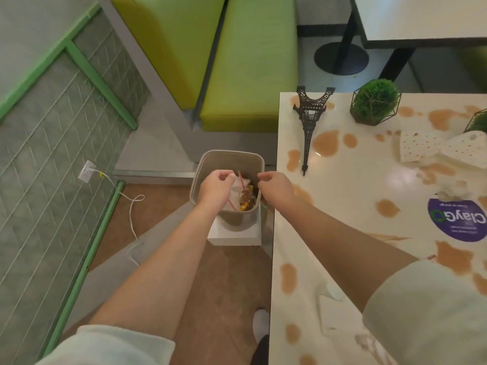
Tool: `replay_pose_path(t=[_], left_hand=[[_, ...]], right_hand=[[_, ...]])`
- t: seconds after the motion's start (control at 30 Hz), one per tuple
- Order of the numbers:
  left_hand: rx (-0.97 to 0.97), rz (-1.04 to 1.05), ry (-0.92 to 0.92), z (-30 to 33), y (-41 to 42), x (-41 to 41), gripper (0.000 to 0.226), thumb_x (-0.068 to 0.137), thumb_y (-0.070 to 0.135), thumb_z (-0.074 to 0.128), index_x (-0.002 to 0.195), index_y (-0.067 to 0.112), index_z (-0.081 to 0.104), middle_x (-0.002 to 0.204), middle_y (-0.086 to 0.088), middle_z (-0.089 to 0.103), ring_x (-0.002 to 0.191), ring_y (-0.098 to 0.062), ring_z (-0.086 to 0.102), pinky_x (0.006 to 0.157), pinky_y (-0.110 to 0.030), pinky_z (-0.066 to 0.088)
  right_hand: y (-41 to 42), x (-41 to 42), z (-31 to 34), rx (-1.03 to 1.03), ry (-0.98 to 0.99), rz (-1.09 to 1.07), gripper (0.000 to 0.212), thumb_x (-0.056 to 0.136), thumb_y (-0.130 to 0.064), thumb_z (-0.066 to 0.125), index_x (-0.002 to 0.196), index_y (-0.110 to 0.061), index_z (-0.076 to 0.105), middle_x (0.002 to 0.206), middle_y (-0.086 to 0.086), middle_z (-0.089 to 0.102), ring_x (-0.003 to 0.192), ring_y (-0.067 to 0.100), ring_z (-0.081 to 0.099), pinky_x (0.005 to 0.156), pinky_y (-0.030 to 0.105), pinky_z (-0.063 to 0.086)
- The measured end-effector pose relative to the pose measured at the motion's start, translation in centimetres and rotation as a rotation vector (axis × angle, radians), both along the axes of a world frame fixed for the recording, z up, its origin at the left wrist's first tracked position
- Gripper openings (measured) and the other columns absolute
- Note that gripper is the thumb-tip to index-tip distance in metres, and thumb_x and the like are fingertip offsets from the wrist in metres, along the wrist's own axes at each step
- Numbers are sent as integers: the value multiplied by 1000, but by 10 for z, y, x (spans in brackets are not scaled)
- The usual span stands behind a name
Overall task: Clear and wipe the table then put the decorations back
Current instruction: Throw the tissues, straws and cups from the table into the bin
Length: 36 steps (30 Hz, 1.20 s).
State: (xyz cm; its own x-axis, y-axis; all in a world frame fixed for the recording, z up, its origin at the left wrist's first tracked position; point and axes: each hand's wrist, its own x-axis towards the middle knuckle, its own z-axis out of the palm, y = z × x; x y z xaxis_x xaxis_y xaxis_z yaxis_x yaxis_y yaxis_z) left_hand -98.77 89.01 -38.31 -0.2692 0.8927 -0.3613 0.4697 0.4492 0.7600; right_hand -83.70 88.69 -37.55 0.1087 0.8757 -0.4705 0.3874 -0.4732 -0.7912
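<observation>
Both my hands hang over a beige waste bin (pixel 228 155) on the floor beside the table's left edge. My left hand (pixel 214 189) has curled fingers next to white crumpled paper (pixel 239 184) and red straws (pixel 243 189) in the bin; whether it grips the paper is unclear. My right hand (pixel 276 189) hovers at the bin's right rim, fingers loosely curled, holding nothing. The white table (pixel 350 185) carries brown spill stains, a dark Eiffel Tower model (pixel 309 122), a green plant in a wire pot (pixel 374 106), a second plant (pixel 478 122) and dotted napkins (pixel 421 146).
The bin stands on a white box (pixel 232 237). A green bench (pixel 237 75) runs behind it. A white cable (pixel 131 214) trails from a wall socket across the floor. A purple round sticker (pixel 458 219) and a crumpled tissue (pixel 453 188) lie on the table. Another table (pixel 421 17) stands far right.
</observation>
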Motion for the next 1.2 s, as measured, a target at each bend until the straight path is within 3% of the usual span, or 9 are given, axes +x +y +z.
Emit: replay_pose_path(t=[0.1,0.17,0.23,0.53,0.8,0.9,0.97,1.07,1.2], left_hand=[[-13,-65,-22,-2,-4,20,16,96,39,53,108,33,62,106,8,67,98,-14,62,72,-28,48],[-27,-90,-5,-3,-6,32,17,90,49,53,100,39,63,102,12,68,100,-15,62,87,-35,51],[-28,-144,18,-3,-7,60,19,91,50,53,100,38,64,101,13,68,100,-13,61,96,-36,46],[-30,-324,-74,10,-17,191,17,95,39,56,101,25,64,97,6,69,85,-13,66,63,-27,45],[-29,-444,-51,2,-18,294,22,93,42,57,103,24,65,103,6,68,96,-16,64,86,-35,52],[-20,-465,-18,0,-16,320,21,94,40,57,104,23,65,103,8,66,94,-14,61,81,-30,48],[-15,-477,11,0,-11,337,20,95,38,56,106,23,64,102,9,64,90,-12,59,76,-27,46],[-10,-479,24,0,1,359,22,96,37,56,109,21,64,109,7,65,95,-13,59,81,-28,47],[21,-494,132,-7,24,386,29,94,37,59,118,21,62,119,1,60,105,-16,58,88,-32,49]], right_hand=[[-11,29,0,38,9,-77,27,97,-17,51,119,-20,66,113,-2,64,101,17,60,75,24,50],[-16,44,0,66,18,-132,25,96,-19,52,115,-18,67,111,1,64,98,20,61,66,22,46],[-23,73,5,89,19,-190,23,95,-22,54,112,-17,68,110,2,66,96,22,62,69,26,51],[-46,201,18,94,-21,-365,19,91,-29,57,97,-14,66,98,5,70,82,22,64,67,31,48],[-58,316,12,81,-232,-373,22,98,-26,51,101,-11,67,90,3,66,74,18,56,50,22,40],[-58,350,3,95,-344,-328,26,98,-21,48,99,-10,72,91,7,69,77,25,62,56,30,49],[-55,369,-4,118,-423,-298,25,93,-17,50,101,-15,73,101,8,69,93,31,63,78,39,55],[-50,392,-9,76,-574,-146,29,91,-18,54,118,-21,65,122,9,53,115,33,50,98,40,44],[-41,415,-16,45,-648,17,42,94,-18,56,135,-23,54,133,5,39,122,26,36,94,37,41]])
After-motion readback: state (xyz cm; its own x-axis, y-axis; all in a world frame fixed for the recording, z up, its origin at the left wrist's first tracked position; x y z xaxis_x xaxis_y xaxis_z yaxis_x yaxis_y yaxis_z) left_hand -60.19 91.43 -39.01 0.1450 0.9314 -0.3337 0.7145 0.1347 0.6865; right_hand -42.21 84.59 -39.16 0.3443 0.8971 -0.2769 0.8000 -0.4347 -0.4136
